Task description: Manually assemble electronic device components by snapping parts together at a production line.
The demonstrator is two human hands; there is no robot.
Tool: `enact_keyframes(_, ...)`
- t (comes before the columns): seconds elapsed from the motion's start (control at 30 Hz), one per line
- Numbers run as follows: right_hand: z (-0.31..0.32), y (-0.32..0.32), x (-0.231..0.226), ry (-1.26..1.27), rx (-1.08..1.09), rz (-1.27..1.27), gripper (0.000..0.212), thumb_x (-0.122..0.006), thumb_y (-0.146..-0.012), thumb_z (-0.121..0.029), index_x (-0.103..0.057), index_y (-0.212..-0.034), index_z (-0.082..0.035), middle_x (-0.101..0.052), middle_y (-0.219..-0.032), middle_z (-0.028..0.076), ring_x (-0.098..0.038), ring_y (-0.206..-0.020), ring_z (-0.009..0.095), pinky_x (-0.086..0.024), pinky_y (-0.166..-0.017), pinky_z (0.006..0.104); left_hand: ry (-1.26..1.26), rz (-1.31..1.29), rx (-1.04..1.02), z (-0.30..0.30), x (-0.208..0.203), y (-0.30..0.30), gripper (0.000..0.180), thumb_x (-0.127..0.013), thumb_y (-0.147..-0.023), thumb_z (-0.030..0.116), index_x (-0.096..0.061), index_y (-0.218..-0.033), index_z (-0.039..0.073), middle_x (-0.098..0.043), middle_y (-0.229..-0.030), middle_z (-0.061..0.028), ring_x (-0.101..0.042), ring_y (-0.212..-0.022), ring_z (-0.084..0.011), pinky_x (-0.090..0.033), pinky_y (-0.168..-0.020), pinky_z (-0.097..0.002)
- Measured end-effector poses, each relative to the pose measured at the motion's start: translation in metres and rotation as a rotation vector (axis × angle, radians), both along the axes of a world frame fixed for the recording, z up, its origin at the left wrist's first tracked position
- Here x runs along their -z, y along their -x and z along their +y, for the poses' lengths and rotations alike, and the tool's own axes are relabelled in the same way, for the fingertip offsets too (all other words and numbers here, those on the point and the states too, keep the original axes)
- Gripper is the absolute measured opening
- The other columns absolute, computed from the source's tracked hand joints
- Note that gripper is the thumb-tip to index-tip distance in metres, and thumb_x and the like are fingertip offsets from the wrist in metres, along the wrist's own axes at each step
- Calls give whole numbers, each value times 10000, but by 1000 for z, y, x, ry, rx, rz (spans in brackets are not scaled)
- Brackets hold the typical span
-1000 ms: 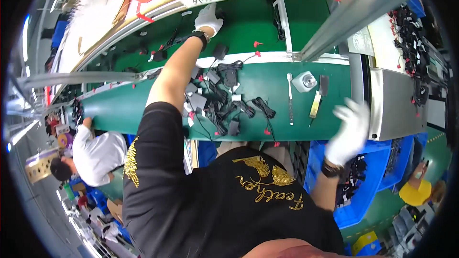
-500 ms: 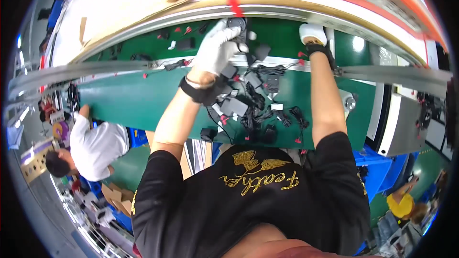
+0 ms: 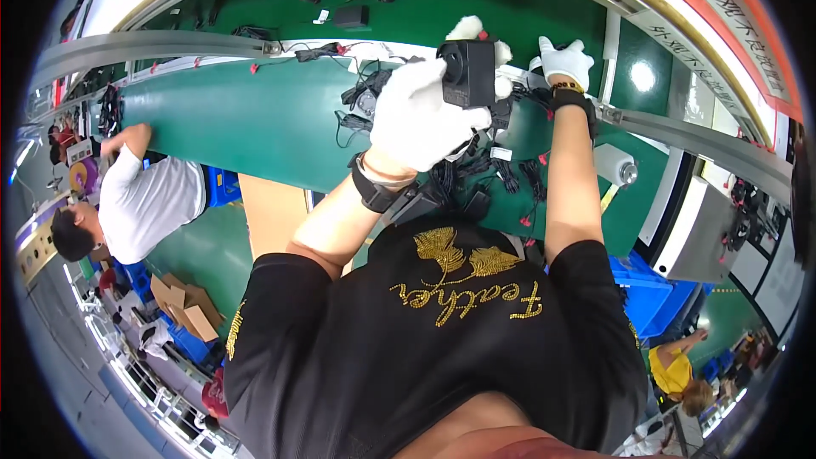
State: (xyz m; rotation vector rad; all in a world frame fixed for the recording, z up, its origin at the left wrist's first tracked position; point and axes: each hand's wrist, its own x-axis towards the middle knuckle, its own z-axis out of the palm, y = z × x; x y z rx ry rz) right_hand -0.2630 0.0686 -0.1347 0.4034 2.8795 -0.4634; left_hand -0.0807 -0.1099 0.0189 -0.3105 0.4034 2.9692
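My left hand (image 3: 421,123), in a white glove, is closed around a black, boxy power adapter (image 3: 476,74). It holds the adapter up above the bench, the fingertips showing round its far side. Farther right, my right hand (image 3: 564,59), gloved too, has its fingers spread over the far part of the bench and holds nothing that I can see. Below and between the hands lie black cables (image 3: 443,180) with red tips, partly covered by my left hand. Another dark adapter (image 3: 350,16) rests on the far green surface beside a small white tag.
A metal rail (image 3: 161,44) crosses the green bench (image 3: 229,119) at the left; another rail (image 3: 705,143) runs at the right. A white bottle-like cylinder (image 3: 614,165) lies near my right forearm. Blue bins (image 3: 650,293) stand at the right. A co-worker in white (image 3: 161,208) works at the left.
My left hand has lifted the power adapter closer to me and turned it. My right hand's fingers, curled before, are now spread. The whole view has shifted somewhat.
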Motion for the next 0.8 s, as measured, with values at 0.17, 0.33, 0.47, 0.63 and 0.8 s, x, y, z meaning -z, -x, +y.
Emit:
enact_keyframes(0.17,5,16,22,248,-174,92,716,-709,-729,-261,-447,-1342,0,-572,-1166,301,-629,-976,384,-509,-889,389,84,70,-82,25,-4,-14,703,-611,-782,-85,-375,-1402,146,-539,-1214,-124,-615,-900,-207,-491,-569,-236)
enact_keyframes(0.33,11,-56,-56,1544,113,-39,623,-639,-836,-17,-347,-1379,68,-541,-1232,207,-617,-953,227,-525,-775,304,432,-14,-191,45,-9,-24,366,-595,-836,19,-500,-1182,94,-568,-883,-116,-539,-628,-159,-365,-389,-190)
enact_keyframes(0.47,48,-107,-90,2295,-53,-278,456,-508,-901,-59,-402,-1336,29,-531,-1231,152,-520,-1091,259,-451,-861,352,574,-44,-136,56,-8,-25,320,-464,-967,402,-547,-1002,95,-591,-745,-78,-516,-472,-148,-345,-348,-229)
enact_keyframes(0.63,78,-160,-136,2337,-2,-458,585,-593,-880,-210,-356,-1355,35,-471,-1277,194,-502,-1106,315,-466,-884,364,333,-207,-57,79,-21,-35,467,-397,-976,509,-568,-1023,77,-608,-774,-115,-578,-553,-178,-419,-397,-243)
enact_keyframes(0.8,88,-195,-177,1917,-186,-226,522,-585,-855,-92,-395,-1329,19,-574,-1184,190,-649,-832,270,-559,-659,325,585,-179,-75,103,-23,-59,444,-350,-1013,441,-548,-1136,63,-631,-859,-68,-612,-685,-134,-478,-550,-234)
